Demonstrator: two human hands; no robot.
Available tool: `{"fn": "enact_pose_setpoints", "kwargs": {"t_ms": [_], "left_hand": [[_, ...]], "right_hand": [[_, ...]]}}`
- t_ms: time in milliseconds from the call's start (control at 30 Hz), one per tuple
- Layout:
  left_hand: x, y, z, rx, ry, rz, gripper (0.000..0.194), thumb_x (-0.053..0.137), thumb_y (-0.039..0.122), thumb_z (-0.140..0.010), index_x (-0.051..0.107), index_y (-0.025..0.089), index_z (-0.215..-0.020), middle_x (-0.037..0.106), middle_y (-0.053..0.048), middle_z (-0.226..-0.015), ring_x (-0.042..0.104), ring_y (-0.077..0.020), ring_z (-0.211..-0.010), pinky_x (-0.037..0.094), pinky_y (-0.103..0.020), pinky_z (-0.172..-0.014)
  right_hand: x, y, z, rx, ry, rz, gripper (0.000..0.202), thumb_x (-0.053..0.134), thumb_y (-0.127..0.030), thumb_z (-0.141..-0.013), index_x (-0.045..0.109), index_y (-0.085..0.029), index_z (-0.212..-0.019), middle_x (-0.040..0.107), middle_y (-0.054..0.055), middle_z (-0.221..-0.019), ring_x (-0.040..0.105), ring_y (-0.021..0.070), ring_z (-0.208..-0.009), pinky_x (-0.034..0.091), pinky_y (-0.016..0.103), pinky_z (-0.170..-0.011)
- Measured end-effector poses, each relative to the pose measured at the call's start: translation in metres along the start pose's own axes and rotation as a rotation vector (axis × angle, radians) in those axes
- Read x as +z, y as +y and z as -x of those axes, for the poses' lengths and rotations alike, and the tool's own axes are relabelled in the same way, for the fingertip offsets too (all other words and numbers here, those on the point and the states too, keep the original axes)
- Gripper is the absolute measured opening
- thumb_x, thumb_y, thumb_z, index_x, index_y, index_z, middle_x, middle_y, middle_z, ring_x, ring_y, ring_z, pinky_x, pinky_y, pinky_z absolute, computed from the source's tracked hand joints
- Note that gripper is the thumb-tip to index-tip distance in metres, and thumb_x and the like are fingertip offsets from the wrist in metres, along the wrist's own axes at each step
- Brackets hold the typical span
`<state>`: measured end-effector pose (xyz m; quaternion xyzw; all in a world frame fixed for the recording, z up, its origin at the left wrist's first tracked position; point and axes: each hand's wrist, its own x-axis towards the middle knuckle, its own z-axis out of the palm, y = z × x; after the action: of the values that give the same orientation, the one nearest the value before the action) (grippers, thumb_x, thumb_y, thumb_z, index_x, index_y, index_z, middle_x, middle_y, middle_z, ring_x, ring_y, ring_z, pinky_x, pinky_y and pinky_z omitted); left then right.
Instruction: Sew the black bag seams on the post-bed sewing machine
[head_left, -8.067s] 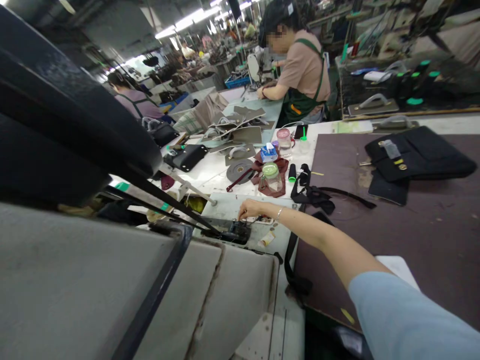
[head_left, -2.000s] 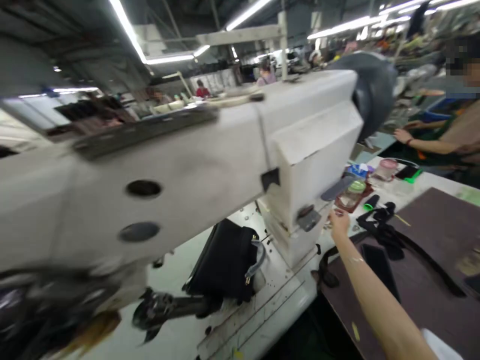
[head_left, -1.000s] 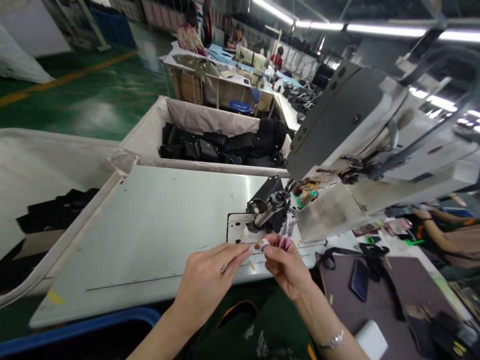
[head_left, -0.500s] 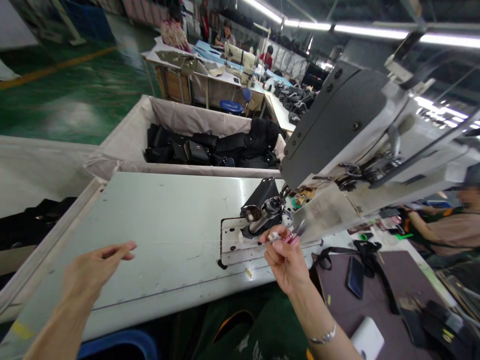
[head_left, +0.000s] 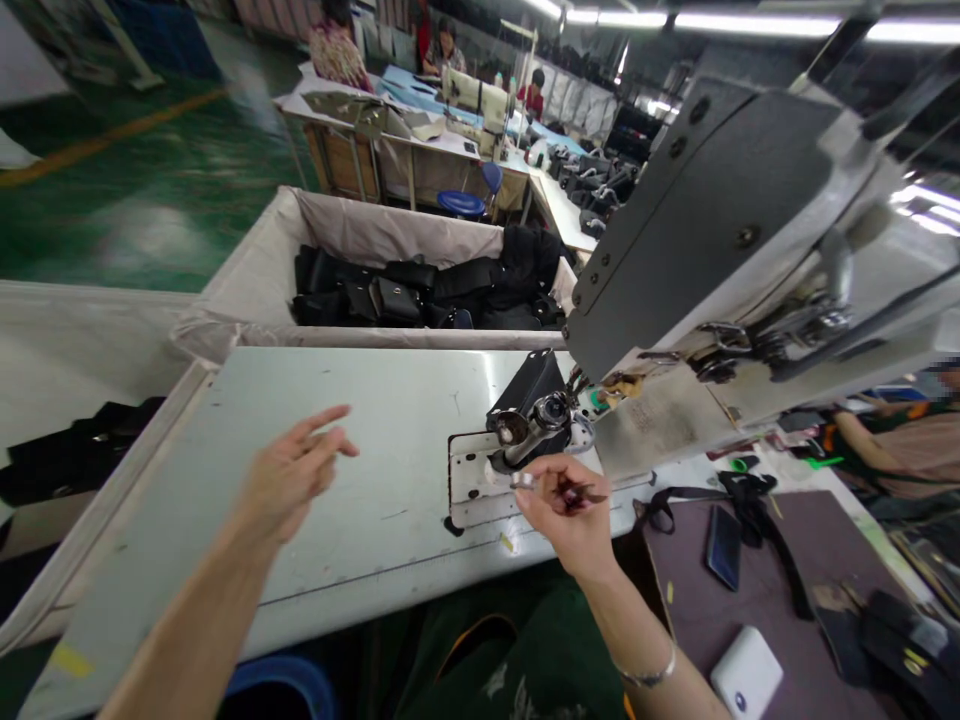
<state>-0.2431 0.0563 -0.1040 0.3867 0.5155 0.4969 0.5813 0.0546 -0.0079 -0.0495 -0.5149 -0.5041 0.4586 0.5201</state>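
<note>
My right hand (head_left: 566, 515) is closed just in front of the sewing machine's metal cylinder arm (head_left: 540, 425). A small silvery bobbin (head_left: 523, 481) sits between its thumb and finger. A pair of thread snips (head_left: 585, 495) rests in the same palm, its dark blades pointing right; the handle is mostly hidden. Over the pale worktop (head_left: 375, 420), my left hand (head_left: 296, 475) hovers with fingers apart and nothing visible in them. Behind the cylinder arm stands a black piece (head_left: 529, 390), tilted, close to the needle area.
The machine head (head_left: 690, 230) looms at the right. Beyond the worktop, a cloth-lined bin (head_left: 247, 250) holds black pouches (head_left: 397, 300). On the brown board (head_left: 675, 560) lie a phone (head_left: 724, 545), a white device (head_left: 748, 672) and black straps. A co-worker (head_left: 892, 450) sits at the far right.
My left hand has moved right and away from me over the worktop, its fingers spreading. My right hand has turned, so the snips lie flatter and the bobbin shows at the fingertips.
</note>
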Motion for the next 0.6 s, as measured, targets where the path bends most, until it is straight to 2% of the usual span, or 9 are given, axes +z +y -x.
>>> {"fn": "enact_pose_setpoints", "kwargs": {"t_ms": [67,133,200,267,367,500,600], "left_hand": [[0.043,-0.002,0.014,-0.037,-0.082,0.160,0.047,0.068,0.037,-0.091,0.058,0.018,-0.133,0.070,-0.002,-0.089,0.028,0.0006,-0.043,0.027,-0.015,-0.039],[0.086,0.001,0.030,-0.071,-0.160,0.296,0.048,0.065,0.038,-0.093,0.058,0.020,-0.137,0.073,-0.007,-0.101,0.043,-0.0028,-0.051,0.039,-0.017,-0.047],[0.120,0.006,0.044,-0.078,-0.199,0.413,0.048,0.064,0.037,-0.094,0.057,0.023,-0.139,0.073,-0.009,-0.111,0.063,-0.0100,-0.079,0.051,-0.019,-0.066],[0.143,0.013,0.057,-0.094,-0.232,0.493,0.047,0.061,0.036,-0.096,0.055,0.025,-0.141,0.071,-0.009,-0.122,0.066,-0.0150,-0.102,0.053,-0.025,-0.088],[0.155,0.022,0.069,-0.119,-0.263,0.573,0.046,0.058,0.040,-0.098,0.055,0.026,-0.142,0.074,-0.008,-0.118,0.067,-0.0177,-0.109,0.051,-0.029,-0.097],[0.153,0.031,0.075,-0.220,-0.251,0.715,0.045,0.056,0.042,-0.098,0.059,0.019,-0.137,0.077,-0.010,-0.106,0.068,-0.0193,-0.104,0.052,-0.030,-0.095],[0.155,0.036,0.076,-0.279,-0.205,0.756,0.041,0.052,0.043,-0.100,0.064,0.019,-0.131,0.077,-0.008,-0.107,0.068,-0.0172,-0.095,0.053,-0.030,-0.092]], "right_hand": [[0.005,-0.001,0.003,0.026,-0.042,0.046,0.021,0.084,-0.035,-0.074,0.073,-0.020,-0.085,0.033,-0.008,-0.054,0.024,0.0070,-0.049,0.017,0.025,-0.048],[0.010,-0.002,0.005,0.058,-0.080,0.035,0.022,0.084,-0.036,-0.074,0.074,-0.020,-0.085,0.033,-0.008,-0.054,0.025,0.0068,-0.050,0.017,0.025,-0.049],[0.015,-0.001,0.006,0.091,-0.107,0.001,0.022,0.084,-0.035,-0.074,0.074,-0.019,-0.085,0.033,-0.008,-0.054,0.025,0.0066,-0.051,0.018,0.025,-0.050],[0.019,0.000,0.008,0.125,-0.123,-0.037,0.020,0.085,-0.032,-0.073,0.074,-0.018,-0.084,0.032,-0.008,-0.054,0.025,0.0063,-0.052,0.018,0.025,-0.051],[0.022,0.004,0.012,0.186,-0.133,-0.117,0.019,0.087,-0.028,-0.070,0.074,-0.018,-0.081,0.031,-0.008,-0.055,0.024,0.0061,-0.053,0.017,0.026,-0.053],[0.021,0.007,0.017,0.242,-0.123,-0.255,0.021,0.088,-0.028,-0.069,0.073,-0.017,-0.080,0.037,-0.007,-0.058,0.025,0.0063,-0.055,0.018,0.026,-0.055],[0.018,0.006,0.019,0.266,-0.123,-0.306,0.021,0.087,-0.029,-0.070,0.073,-0.017,-0.080,0.045,-0.005,-0.061,0.029,0.0068,-0.057,0.021,0.025,-0.056]]}}
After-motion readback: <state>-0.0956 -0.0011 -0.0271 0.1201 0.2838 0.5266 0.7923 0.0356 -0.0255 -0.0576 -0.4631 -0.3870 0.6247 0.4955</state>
